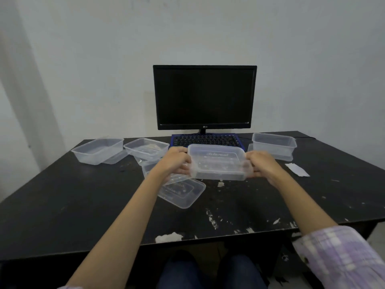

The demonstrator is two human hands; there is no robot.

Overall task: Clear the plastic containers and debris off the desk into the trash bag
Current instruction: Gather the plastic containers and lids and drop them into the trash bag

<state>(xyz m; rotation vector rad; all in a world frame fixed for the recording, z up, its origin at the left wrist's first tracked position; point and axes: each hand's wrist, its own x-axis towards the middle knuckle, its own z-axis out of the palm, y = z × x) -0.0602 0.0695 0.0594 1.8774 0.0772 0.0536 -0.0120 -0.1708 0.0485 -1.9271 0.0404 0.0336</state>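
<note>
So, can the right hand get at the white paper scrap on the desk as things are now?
Probably not yet: the right hand and left hand both grip the clear container. The paper scrap lies uncovered just right of it on the desk.

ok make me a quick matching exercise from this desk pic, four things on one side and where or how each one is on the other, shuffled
Things:
1. held container
2. monitor
3. scrap of white paper
4. keyboard

Places or states:
A. lying flat on the desk, right of the right hand
B. at the foot of the screen, blue-edged
C. gripped at both ends, left hand on the other end
D. switched off, against the wall

Pairs: 1-C, 2-D, 3-A, 4-B
</note>
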